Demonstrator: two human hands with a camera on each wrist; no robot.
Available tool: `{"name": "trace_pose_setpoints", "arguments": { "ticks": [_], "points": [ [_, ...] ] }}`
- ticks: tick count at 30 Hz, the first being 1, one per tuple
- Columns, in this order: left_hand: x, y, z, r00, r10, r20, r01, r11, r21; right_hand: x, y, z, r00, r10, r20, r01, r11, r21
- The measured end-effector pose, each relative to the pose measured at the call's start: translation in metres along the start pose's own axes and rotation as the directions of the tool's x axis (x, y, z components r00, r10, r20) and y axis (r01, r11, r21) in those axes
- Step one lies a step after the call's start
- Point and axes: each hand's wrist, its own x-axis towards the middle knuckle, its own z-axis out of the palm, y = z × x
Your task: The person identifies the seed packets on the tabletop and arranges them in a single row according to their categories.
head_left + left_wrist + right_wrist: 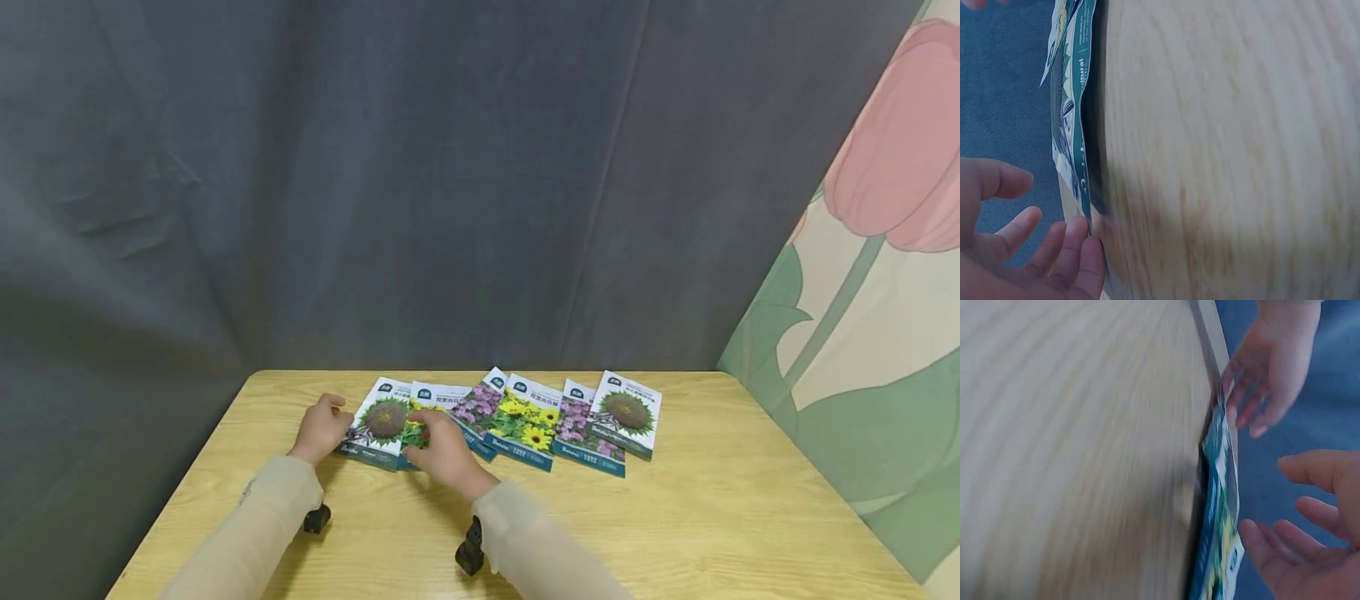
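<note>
Several flower seed packets lie overlapping in a row on the wooden table (675,517). At the left end is a sunflower-head packet (382,421), mostly white with a teal lower band. My left hand (322,428) is at its left edge, fingers relaxed, fingertips right at the packet's corner in the left wrist view. Beside it lies a yellow-and-red flower packet (438,396), partly covered by my right hand (447,454). That hand's thumb and fingers are spread apart above the packets, gripping nothing.
Further right lie a purple flower packet (476,408), a yellow sunflower packet (525,421), another purple one (577,425) and a second sunflower-head packet (626,412). A dark grey curtain (450,183) hangs behind the table. A tulip-patterned cloth (885,333) is at the right.
</note>
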Motion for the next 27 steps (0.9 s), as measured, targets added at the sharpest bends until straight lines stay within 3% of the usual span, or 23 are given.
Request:
{"name": "trace_pose_setpoints", "arguments": {
  "ticks": [5, 9, 14, 27],
  "points": [
    [-0.003, -0.001, 0.004, 0.999, 0.030, -0.024, -0.029, 0.999, 0.040, 0.004, -0.008, 0.026, 0.999, -0.006, 0.034, 0.007, 1.000, -0.023],
    [-0.002, -0.002, 0.005, 0.998, 0.049, -0.043, -0.045, 0.996, 0.083, 0.010, -0.012, 0.041, 0.999, -0.032, 0.042, 0.036, 0.994, -0.102],
    [0.002, -0.003, 0.007, 1.000, 0.012, -0.020, -0.010, 0.995, 0.098, 0.014, -0.015, 0.048, 0.999, -0.043, 0.018, 0.045, 0.979, -0.198],
    [0.000, 0.004, -0.003, 1.000, -0.016, 0.007, 0.016, 0.999, 0.044, 0.015, -0.017, 0.058, 0.999, -0.028, -0.026, 0.022, 0.973, -0.229]
  ]
}}
